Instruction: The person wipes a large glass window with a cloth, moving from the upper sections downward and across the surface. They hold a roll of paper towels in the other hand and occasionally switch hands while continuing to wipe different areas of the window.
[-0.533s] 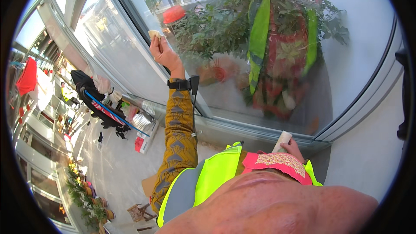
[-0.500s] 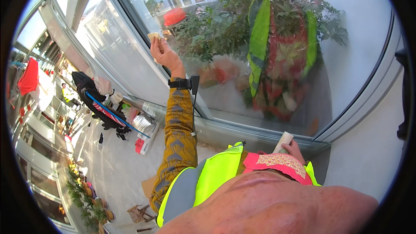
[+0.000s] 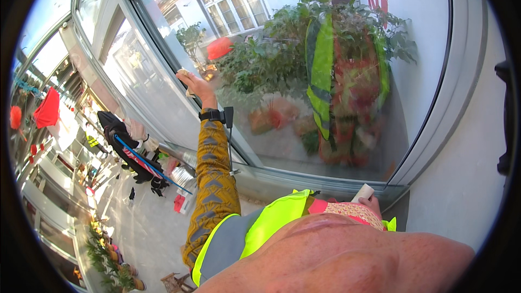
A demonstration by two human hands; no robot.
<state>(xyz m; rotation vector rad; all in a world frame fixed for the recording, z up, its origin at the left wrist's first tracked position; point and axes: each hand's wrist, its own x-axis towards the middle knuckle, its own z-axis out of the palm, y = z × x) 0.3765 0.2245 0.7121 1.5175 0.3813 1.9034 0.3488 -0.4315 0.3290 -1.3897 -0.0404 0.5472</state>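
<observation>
My left arm, in a patterned mustard sleeve, reaches up to a large glass pane. At the pane's left edge my left hand is closed round a crumpled beige cloth, close to the metal frame. A black strap with a small black device circles that wrist. Low on the right, my right hand grips a whitish cylinder, like a roll, in front of the pane's bottom rail. Part of this hand is hidden behind pink-edged patterned fabric at my chest.
Leafy plants and a red object show through the glass, with a yellow-green vest reflected. To the left, a black item with a blue pole stands on the floor. Potted plants line the lower left; a wall is at right.
The view has shifted, so the window sits lower and further left. Against the glass, my left hand with the cloth has moved only slightly. My right hand still holds the roll-like cylinder.
</observation>
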